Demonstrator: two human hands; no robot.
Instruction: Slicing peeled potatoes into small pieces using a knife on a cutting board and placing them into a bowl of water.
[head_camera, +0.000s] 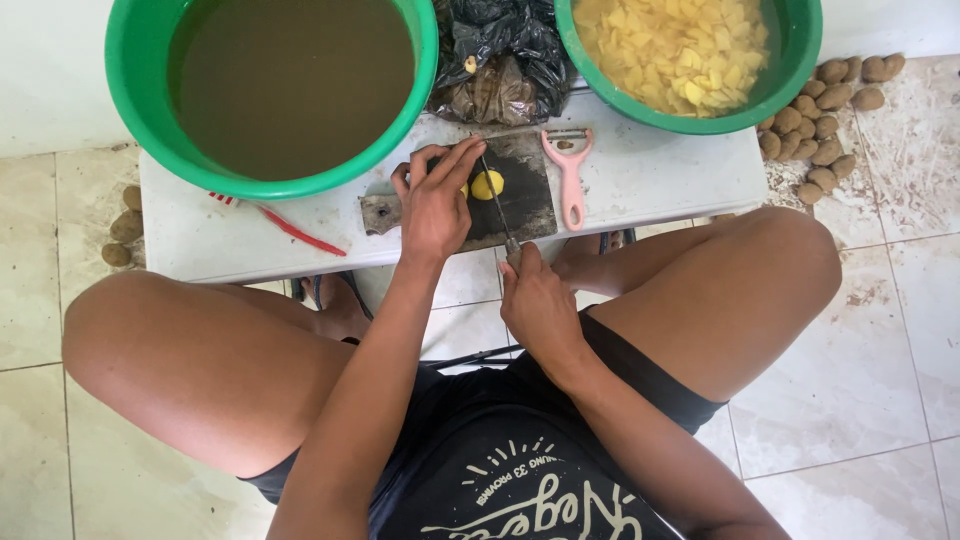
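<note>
Left hand: the left hand (436, 205) lies fingers-down on the dark cutting board (525, 200), closed over a peeled yellow potato (487, 184) and pinning it in place.
Right hand: the right hand (532, 295) is wrapped around the handle of a knife (497, 205) at the near edge of the board; the thin blade runs away from the person, just right of the left fingers and against the potato.
Potato: on the middle of the board, partly hidden under the left hand.
Worktop: a low white worktop (650, 175) carries the board between the person's bent knees.
Peeler: a pink peeler (570, 170) lies just right of the board.
Far left: a green tub (130, 90) full of murky brown water.
Far right: a green bowl (795, 60) holding pale yellow cut pieces.
Between them: a black plastic bag (500, 55).
Floor: unpeeled brown potatoes (815, 130) piled on the tiles at far right, a few more at left.
</note>
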